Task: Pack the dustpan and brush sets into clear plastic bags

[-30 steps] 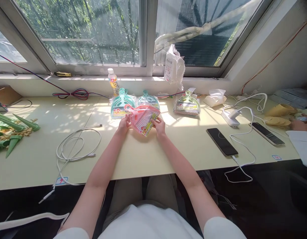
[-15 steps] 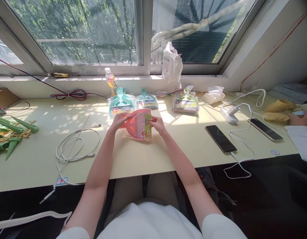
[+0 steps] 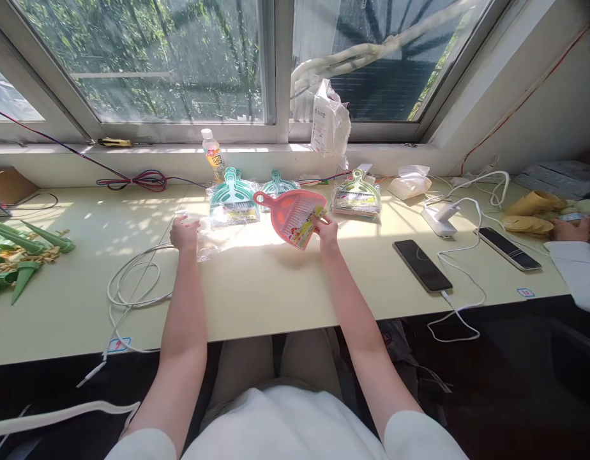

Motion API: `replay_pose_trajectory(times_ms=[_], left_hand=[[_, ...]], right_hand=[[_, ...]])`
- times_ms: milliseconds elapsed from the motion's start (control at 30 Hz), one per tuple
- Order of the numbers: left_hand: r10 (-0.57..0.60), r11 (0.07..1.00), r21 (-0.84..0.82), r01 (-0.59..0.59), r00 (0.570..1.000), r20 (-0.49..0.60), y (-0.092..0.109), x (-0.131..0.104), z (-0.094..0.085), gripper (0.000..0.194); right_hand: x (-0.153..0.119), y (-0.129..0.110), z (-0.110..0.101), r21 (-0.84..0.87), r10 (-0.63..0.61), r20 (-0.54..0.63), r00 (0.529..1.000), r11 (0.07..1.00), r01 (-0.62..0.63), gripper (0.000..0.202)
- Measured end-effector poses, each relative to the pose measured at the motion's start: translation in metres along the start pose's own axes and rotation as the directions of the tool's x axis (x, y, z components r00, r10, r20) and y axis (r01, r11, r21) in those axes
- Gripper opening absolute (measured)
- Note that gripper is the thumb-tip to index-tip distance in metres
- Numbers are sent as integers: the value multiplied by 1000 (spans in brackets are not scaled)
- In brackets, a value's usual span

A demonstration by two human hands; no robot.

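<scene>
Pink dustpan (image 3: 284,209), one; wrapper (image 3: 209,243), one.

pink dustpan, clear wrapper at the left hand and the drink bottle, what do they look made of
Pink dustpan: likely moulded plastic, smooth with a slight sheen, evenly coloured. Clear wrapper: probably thin, glossy plastic film, see-through, crinkled and catching glints. Drink bottle: seemingly smooth plastic, as it looks partly see-through, though glass can't be ruled out.

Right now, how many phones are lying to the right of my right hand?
2: one phone plugged into a white cable, and a second phone farther right, near another person's white sleeve.
</scene>
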State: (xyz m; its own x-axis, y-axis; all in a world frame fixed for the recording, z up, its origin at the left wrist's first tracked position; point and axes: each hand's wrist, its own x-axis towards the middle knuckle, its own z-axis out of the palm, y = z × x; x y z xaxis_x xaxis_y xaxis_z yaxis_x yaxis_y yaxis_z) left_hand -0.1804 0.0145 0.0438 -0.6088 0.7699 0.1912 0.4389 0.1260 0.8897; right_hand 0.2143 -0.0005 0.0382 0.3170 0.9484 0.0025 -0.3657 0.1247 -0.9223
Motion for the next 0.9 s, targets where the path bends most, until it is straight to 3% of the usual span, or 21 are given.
replay_pose_trajectory(times_ms=[100, 167, 233, 267, 300, 333, 367, 400, 500, 667, 767, 833, 900], left_hand=[[125, 966, 251, -54, 952, -279, 12, -8, -8, 85], [266, 958, 183, -220, 921, -285, 32, -24, -1, 88], [311, 945, -77, -318, 946, -94, 52, -46, 18, 73], [301, 929, -245, -277, 951, 65, 61, -58, 31, 65], [275, 906, -392, -159, 925, 262, 68, -71, 46, 56], [253, 876, -482, -1, 852, 459, 72, -83, 61, 52], [259, 844, -520, 132, 749, 610, 74, -95, 74, 52], [254, 814, -539, 217, 701, 666, 74, -106, 86, 52], [170, 773, -522, 361, 674, 719, 65, -125, 107, 52], [140, 812, -466, 350, 660, 738, 50, -127, 116, 49], [134, 817, -478, 322, 701, 700, 46, -127, 122, 44], [158, 805, -512, 300, 724, 672, 45, -128, 125, 40], [181, 801, -528, 283, 726, 663, 45, -131, 126, 37]], right_hand=[[1, 3, -1, 65, 70, -9, 998, 995, -69, 30], [-2, 6, 2, 76, 84, 15, 996, 994, -84, 30], [-5, 8, 7, 70, 74, 51, 996, 995, -77, 31], [-6, 10, 9, 64, 70, 68, 995, 995, -74, 32], [-7, 10, 11, 56, 70, 84, 994, 996, -75, 33], [-8, 11, 12, 47, 74, 100, 992, 996, -79, 33], [-7, 11, 13, 35, 80, 112, 990, 996, -85, 33], [-7, 11, 12, 16, 88, 122, 989, 996, -91, 32], [-4, 9, 1, -82, 97, 148, 984, 993, -85, 30], [-4, -3, -43, -346, 86, 201, 976, 938, -11, 34], [-3, -21, -84, -647, -20, 62, 998, 760, 56, 40], [-2, -39, -113, -856, -188, -27, 982, 511, 74, 50], [-3, -58, -136, -969, -360, -33, 932, 240, 58, 56]])
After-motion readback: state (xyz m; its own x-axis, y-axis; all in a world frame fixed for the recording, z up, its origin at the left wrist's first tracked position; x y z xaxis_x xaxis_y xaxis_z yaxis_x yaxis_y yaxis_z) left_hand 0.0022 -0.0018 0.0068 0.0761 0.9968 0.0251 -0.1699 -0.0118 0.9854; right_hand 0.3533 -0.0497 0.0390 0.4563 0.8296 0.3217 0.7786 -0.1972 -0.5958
